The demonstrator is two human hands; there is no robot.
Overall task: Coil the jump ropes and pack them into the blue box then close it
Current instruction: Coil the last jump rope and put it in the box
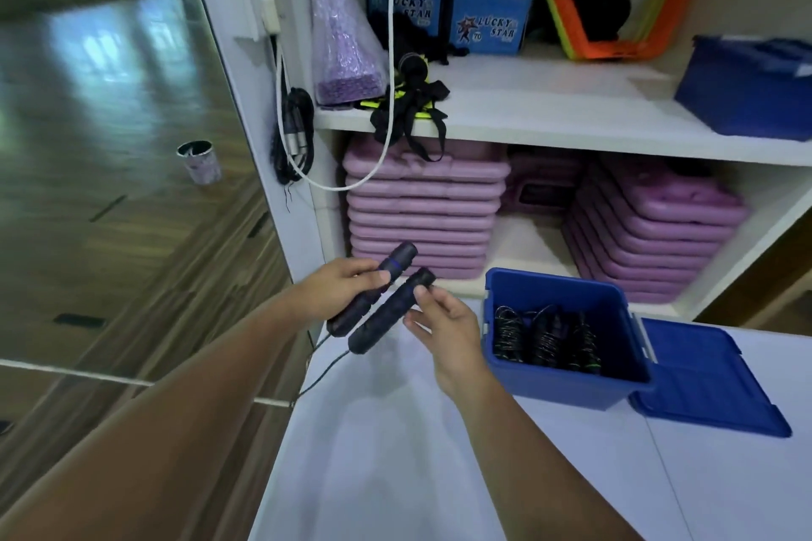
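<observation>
My left hand (pixel 338 286) grips one black jump rope handle (pixel 397 257) with a blue ring, held above the white table's left edge. My right hand (pixel 444 321) pinches the second black handle (pixel 386 318) just beside it, the two handles almost parallel. Thin black cord (pixel 323 369) hangs from both handle ends over the table edge. The blue box (pixel 567 290) stands open to the right of my hands, with several coiled black ropes (pixel 545 338) inside. Its blue lid (pixel 703 378) lies flat on the table right of the box.
A white shelf unit (pixel 571 119) stands behind the table, with stacked purple boards (pixel 422 211), blue cartons, black straps and a second blue box (pixel 747 88). A white cable (pixel 386 101) hangs down in front. A mirror and wooden floor lie to the left.
</observation>
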